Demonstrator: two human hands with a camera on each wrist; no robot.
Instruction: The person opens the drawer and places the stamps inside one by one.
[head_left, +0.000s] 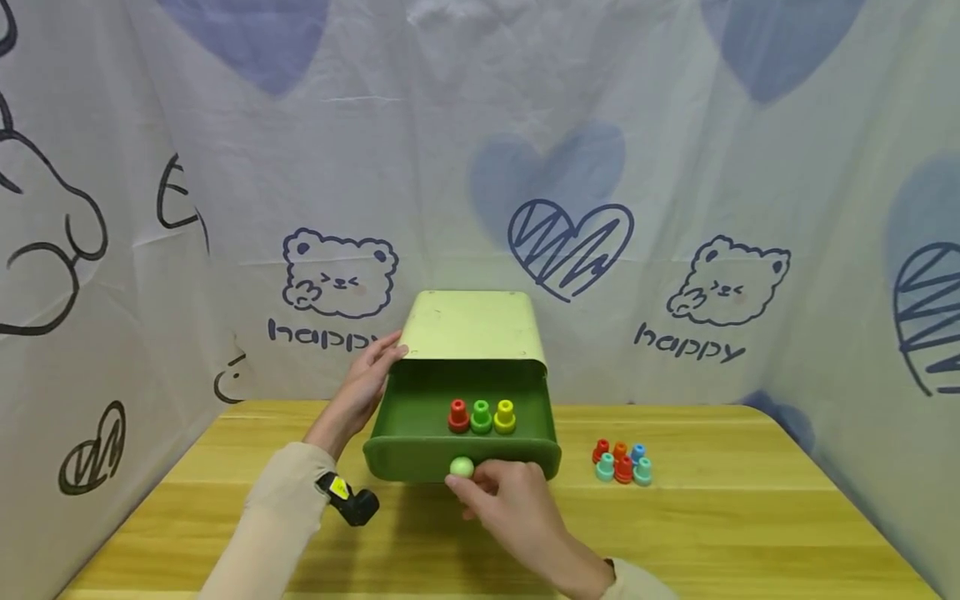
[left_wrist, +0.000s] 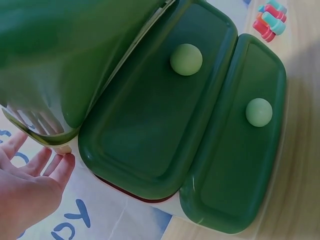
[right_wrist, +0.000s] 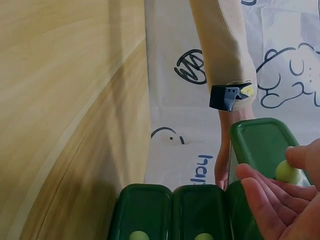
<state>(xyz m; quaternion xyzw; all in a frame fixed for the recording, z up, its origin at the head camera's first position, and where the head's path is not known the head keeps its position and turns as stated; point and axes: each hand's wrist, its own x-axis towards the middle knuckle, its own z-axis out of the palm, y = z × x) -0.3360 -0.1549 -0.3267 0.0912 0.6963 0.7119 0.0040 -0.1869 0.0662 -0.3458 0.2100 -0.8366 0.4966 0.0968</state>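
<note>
A pale green cabinet [head_left: 474,323] stands on the table with its dark green top drawer [head_left: 405,460] pulled out. Inside the drawer are three small stepped pegs in a row: a red peg [head_left: 458,417], a green peg [head_left: 482,417] and a yellow peg [head_left: 505,417]. My right hand [head_left: 519,504] pinches the round light green drawer knob [head_left: 462,467] between thumb and fingers. At the cabinet's upper left side, my left hand [head_left: 362,390] rests with extended fingers touching its edge. In the left wrist view, two lower drawers [left_wrist: 150,130] sit closed, each with a round knob.
Several loose pegs [head_left: 622,469] in red, orange, blue and teal stand grouped on the wooden table [head_left: 720,517], right of the cabinet. A white curtain [head_left: 420,167] printed with hearts and bears hangs behind and along both sides.
</note>
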